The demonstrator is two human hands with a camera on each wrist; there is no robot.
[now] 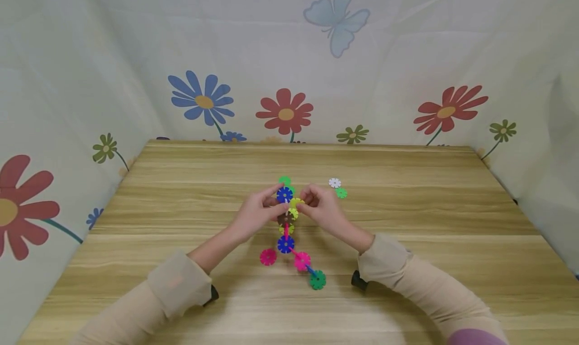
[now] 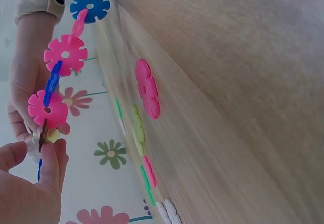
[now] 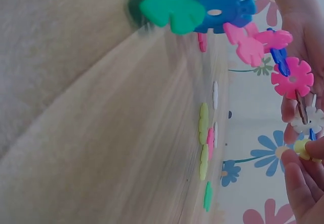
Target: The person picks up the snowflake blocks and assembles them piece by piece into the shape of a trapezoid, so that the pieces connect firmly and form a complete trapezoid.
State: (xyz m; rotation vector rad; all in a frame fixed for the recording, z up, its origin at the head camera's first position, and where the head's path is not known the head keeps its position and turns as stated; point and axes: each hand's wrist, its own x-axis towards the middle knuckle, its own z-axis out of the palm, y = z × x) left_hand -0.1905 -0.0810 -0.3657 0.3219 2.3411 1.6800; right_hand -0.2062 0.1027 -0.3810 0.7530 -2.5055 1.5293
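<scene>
The person's got a long chain (image 1: 286, 244) held up b/w both hands, over the middle of the table (image 1: 203, 184). It looks well along to me: abt. 9 bits are joined. It goes from the grn end (image 1: 317, 280), near the person, thru pinks (image 1: 302, 260) & blues (image 3: 235, 11), then the brown bit (image 3: 301, 108), the white bit (image 3: 305, 125) & the blue tip (image 1: 284, 193).

The L hand (image 1: 254, 213) pinches the far part of the chain, close to the brown bit & white bit. The R hand (image 1: 329, 212) pinches a yellow bit (image 1: 296, 203), thumb & finger, right by the blue tip. Neither hand's wide. That's prob. the join going on now. Can't tell if the yellow bit is in yet, b/c fingers hide it.

What's left: loose bits flat on the table. A loose pink (image 1: 268, 257) is by the chain's near part, on the L. Past the R hand there's a loose white (image 1: 334, 183) next to a loose grn (image 1: 341, 193). From the R wrist I see loose yellows (image 3: 203, 123) too. So prob. over ½ done, but dunno if every loose bit goes on.
</scene>
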